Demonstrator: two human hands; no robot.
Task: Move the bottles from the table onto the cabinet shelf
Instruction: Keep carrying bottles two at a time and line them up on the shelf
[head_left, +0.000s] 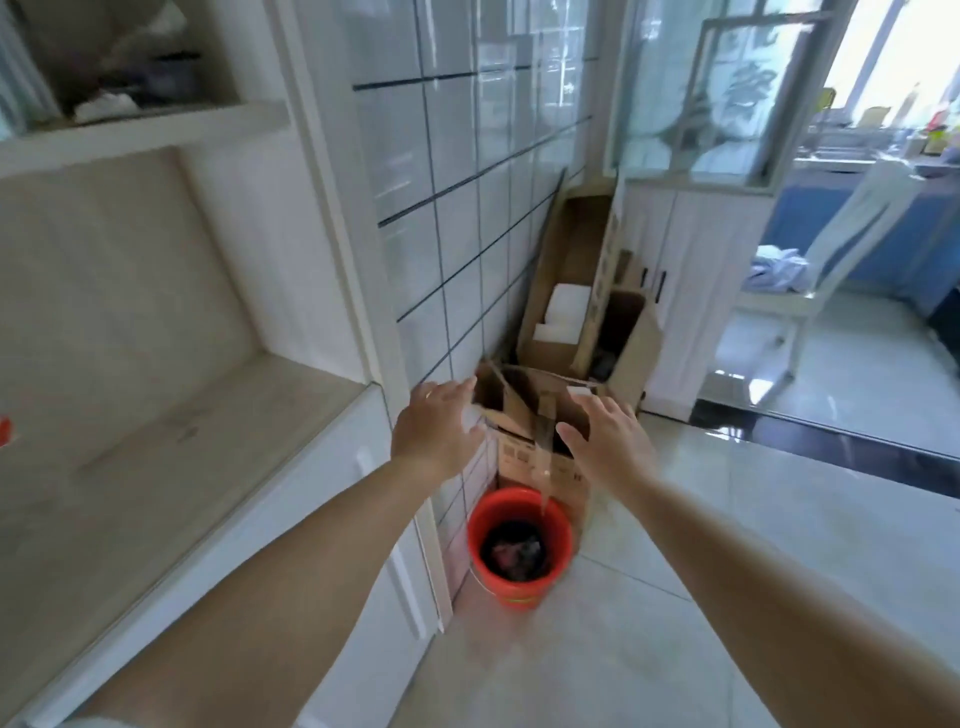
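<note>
Presently, hands: left hand (436, 428) and right hand (608, 444) both empty, fingers spread, raised ahead (likely between carries).
Bottles: none in view; table unseen.
Pale wooden cabinet shelf (171, 447): at nine o'clock, bare where visible, within reach for loading.
Round orange plastic bucket (519, 556): six o'clock of the hands, on the floor.
Brown cardboard boxes (571, 312): twelve o'clock, against the tiled wall.

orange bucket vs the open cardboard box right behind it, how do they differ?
The round orange plastic bucket is glossy and curved; the brown cardboard box is matte and square-cornered. The bucket is lower and sits nearer the camera; the box rises taller behind it, its flaps reaching up by both hands. The bucket holds something dark; what the box holds cannot be made out. Both stand on the tiled floor by the wall, open at the top.
</note>
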